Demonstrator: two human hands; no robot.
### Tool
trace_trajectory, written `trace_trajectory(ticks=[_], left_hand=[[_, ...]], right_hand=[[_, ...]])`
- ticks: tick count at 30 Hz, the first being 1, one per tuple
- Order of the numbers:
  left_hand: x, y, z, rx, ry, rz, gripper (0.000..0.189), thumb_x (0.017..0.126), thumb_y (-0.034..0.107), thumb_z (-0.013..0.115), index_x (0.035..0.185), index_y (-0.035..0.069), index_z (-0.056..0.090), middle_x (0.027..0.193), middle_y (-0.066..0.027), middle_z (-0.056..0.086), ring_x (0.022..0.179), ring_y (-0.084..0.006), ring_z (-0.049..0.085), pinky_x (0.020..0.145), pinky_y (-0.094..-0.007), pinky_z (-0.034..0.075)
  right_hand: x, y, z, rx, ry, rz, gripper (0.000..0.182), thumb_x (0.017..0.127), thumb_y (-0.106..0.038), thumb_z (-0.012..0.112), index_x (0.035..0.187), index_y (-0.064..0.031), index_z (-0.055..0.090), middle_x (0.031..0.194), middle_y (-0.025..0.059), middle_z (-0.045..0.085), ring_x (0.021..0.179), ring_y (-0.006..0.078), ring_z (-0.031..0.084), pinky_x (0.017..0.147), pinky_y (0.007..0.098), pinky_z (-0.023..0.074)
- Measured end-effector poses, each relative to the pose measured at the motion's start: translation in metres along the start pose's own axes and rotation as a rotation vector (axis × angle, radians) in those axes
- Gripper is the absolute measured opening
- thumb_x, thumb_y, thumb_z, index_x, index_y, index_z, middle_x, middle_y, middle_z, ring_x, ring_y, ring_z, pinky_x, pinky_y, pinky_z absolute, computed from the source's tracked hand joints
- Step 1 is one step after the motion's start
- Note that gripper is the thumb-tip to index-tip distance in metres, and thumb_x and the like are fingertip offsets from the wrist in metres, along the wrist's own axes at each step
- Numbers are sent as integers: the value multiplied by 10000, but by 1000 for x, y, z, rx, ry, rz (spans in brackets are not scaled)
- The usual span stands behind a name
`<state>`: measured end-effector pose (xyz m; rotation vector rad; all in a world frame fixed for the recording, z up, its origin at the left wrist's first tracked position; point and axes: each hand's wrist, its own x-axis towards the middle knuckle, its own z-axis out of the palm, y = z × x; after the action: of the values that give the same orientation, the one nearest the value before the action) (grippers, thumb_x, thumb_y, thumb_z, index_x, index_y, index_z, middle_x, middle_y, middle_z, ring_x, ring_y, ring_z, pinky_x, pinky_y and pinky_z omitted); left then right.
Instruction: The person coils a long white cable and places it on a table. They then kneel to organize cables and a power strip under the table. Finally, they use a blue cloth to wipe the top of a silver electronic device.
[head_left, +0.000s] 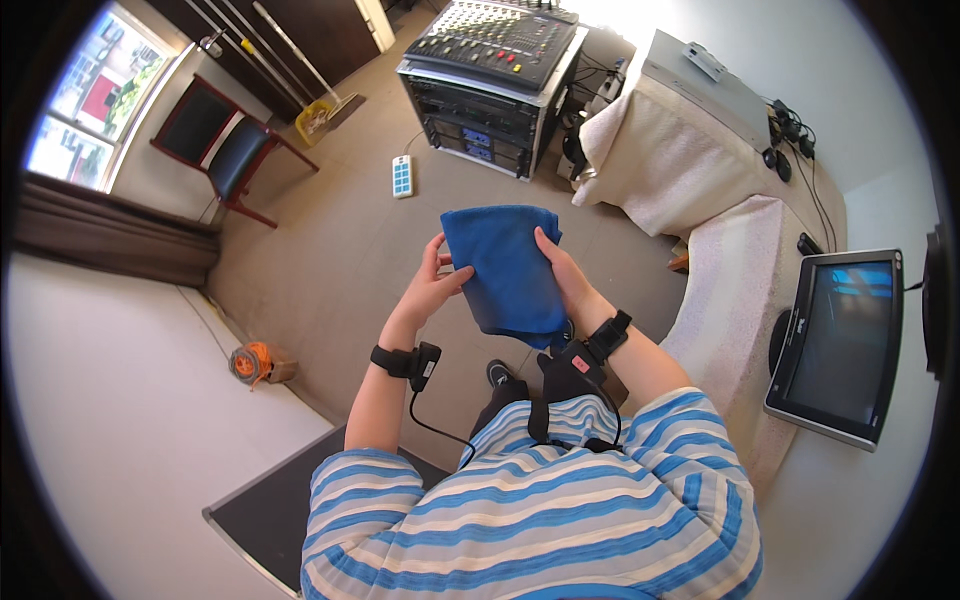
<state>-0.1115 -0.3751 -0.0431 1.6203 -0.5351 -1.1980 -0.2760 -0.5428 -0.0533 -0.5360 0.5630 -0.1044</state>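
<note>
A folded blue cloth (508, 270), apparently a towel, is held up in front of my body between both hands. My left hand (435, 279) is at its left edge, the thumb on the front face and the fingers spread behind and beside it. On the right edge, my right hand (564, 271) grips the cloth with its thumb lying over the front and the other fingers hidden behind. The lower end of the cloth hangs loose near my right wrist. Each wrist wears a black strap with a small cabled box.
An audio mixer (491, 41) sits on a rack case (480, 112) ahead, with a power strip (403, 176) on the floor. A chair (225, 142) stands left. To the right, a monitor (838, 349) rests on a cloth-covered surface (731, 292). Orange cable (253, 363) lies by the left wall.
</note>
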Motion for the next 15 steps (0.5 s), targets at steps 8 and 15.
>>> trace_trajectory(ticks=[8,15], left_hand=[[114,66,111,-3,-242,-21,797,877,342,611,1471,221,93,1385,-125,348,1245,-260,415,953,-456,427],[220,125,224,-218,-413,63,803,849,231,657,1426,142,106,1321,-116,384,1206,-241,435,932,-412,461]], right_hand=[[-14,-85,-69,-475,232,-561,322,808,-177,719,1070,-30,603,977,50,652,876,104,598,778,259,493],[-29,-190,-141,-1228,367,-1050,638,641,-377,793,1144,-45,581,1108,102,575,1141,332,438,968,432,365]])
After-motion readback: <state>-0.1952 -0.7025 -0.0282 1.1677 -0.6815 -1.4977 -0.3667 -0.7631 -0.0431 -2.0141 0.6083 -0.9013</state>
